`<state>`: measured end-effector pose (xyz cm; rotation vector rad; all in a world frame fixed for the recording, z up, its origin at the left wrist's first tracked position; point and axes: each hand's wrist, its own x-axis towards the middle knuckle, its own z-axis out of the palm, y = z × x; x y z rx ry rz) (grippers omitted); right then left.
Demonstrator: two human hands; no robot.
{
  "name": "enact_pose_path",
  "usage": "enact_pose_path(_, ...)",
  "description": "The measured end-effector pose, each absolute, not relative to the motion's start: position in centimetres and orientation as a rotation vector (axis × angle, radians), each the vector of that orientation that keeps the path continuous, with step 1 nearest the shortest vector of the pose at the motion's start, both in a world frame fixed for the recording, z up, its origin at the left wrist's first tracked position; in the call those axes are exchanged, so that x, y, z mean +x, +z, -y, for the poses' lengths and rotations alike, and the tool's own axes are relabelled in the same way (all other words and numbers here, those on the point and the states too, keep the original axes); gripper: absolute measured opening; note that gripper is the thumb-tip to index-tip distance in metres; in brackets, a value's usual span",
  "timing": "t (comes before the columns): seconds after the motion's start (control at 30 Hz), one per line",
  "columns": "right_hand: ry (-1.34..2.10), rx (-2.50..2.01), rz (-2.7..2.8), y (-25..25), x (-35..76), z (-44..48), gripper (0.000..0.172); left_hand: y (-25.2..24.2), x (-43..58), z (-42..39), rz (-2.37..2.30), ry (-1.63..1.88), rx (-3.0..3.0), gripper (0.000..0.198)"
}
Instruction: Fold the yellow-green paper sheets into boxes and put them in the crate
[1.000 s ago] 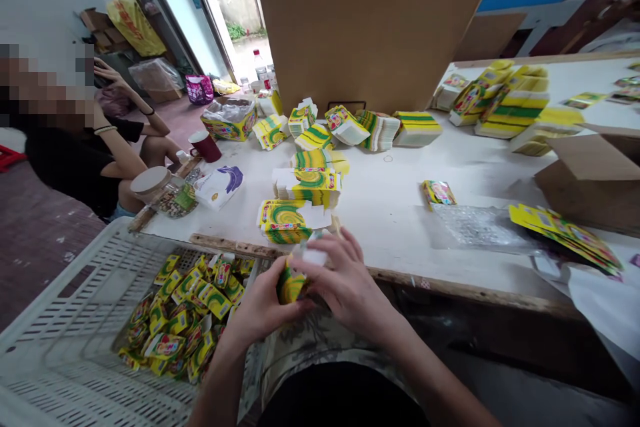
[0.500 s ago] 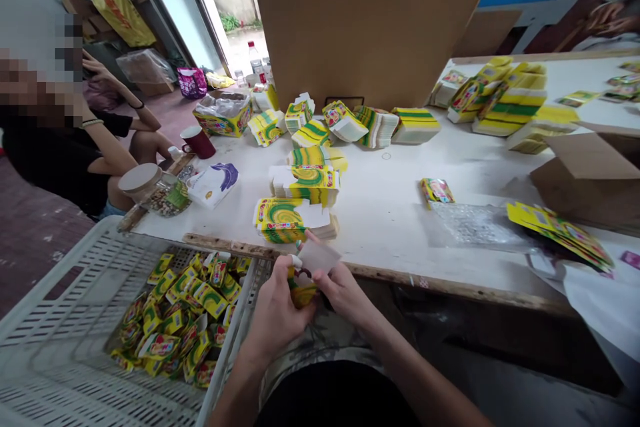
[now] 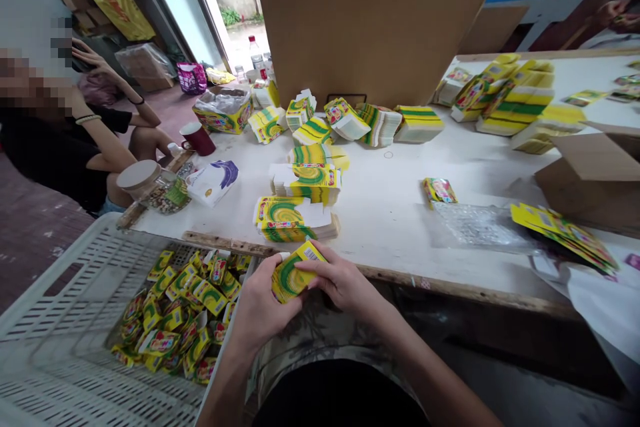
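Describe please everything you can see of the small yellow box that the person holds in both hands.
The small yellow box looks like printed cardboard: yellow, with a green spiral on its broad face and a white panel with a barcode at its upper end. It looks folded into shape and closed. It is tilted, broad face toward the camera, held in front of the person's body just before the table edge, right of the white crate. The left hand grips its lower left side; the right hand holds its right side, fingers on the face.

crate [image 3: 75,320] cut off at the left edge, small box [image 3: 293,273] part-hidden behind fingers [image 3: 315,268]
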<state>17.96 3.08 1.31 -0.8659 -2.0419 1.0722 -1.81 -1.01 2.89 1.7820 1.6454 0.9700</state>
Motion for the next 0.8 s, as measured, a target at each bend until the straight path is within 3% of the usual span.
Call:
enact_pose_path(0.17,1.132,-0.851,2.011,2.6,18.2,-3.1,0.024,3.7,-1.7,0.8,-1.656,0.939,1.908,0.059)
enact_pose_path(0.33,1.294,-0.872,1.625,1.7,17.1,-2.3,0.069,3.7,-0.2,1.0,-1.699,1.079,1.989,0.058)
enact_pose_path(0.43,1.423,-0.957,1.441,1.1,16.8,-2.3,0.054,3.2,0.4,1.4,-1.682,1.101,2.001,0.056)
enact_pose_path(0.63,1.149,-1.228,1.623,2.0,15.7,-2.9,0.041,1.4,0.2,1.9,-1.752,1.158,1.839,0.058)
enact_pose_path(0.8,1.033,-1.078,1.715,3.8,13.8,-5.3,0.049,0.5,-1.1,1.2,-1.424,1.902,0.932,0.052)
